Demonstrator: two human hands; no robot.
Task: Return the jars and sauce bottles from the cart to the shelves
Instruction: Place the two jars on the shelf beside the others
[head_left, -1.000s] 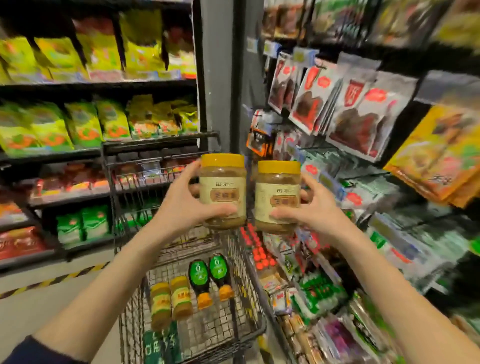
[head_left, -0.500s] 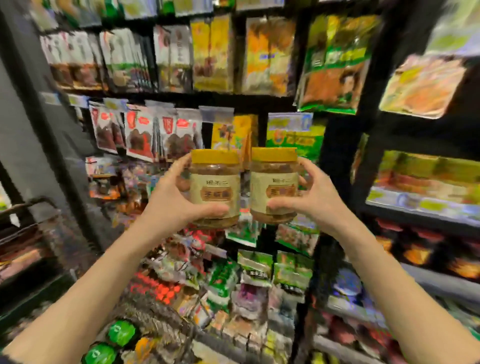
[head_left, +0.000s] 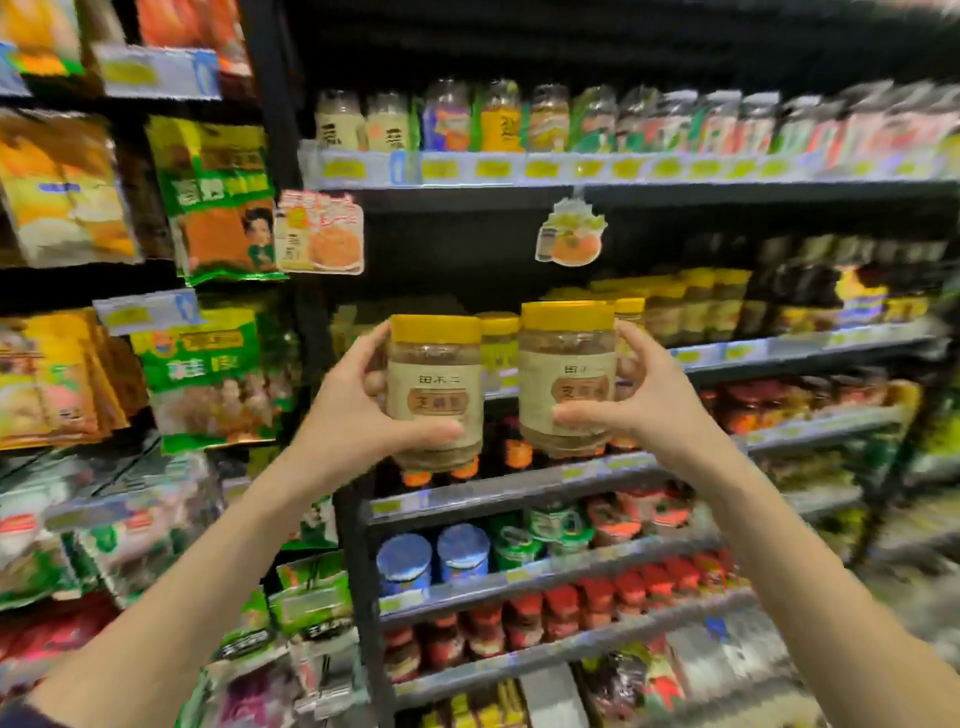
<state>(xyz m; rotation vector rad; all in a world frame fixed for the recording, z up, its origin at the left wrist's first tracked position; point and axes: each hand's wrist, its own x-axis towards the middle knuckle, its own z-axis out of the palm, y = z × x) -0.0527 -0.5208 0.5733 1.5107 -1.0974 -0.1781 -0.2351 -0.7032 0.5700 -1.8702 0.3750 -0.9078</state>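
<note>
Person's got 2 jars up in front of the shelves, 1 per hand. Left hand (head_left: 358, 415) is wrapped round the left jar (head_left: 435, 389), right hand (head_left: 644, 402) is clamped on the right jar (head_left: 567, 376), both upright, side by side with a small gap. Yellow lids, beige labels, top line looks like 田禾二, the brown band under it is too blurry to read. At 12 to 1 o'clock behind them there's a row of yellow-lidded jars (head_left: 691, 306) on the shelf (head_left: 779, 348). Green snack bags (head_left: 208, 374) hang at 9 o'clock, print smeared.
</note>
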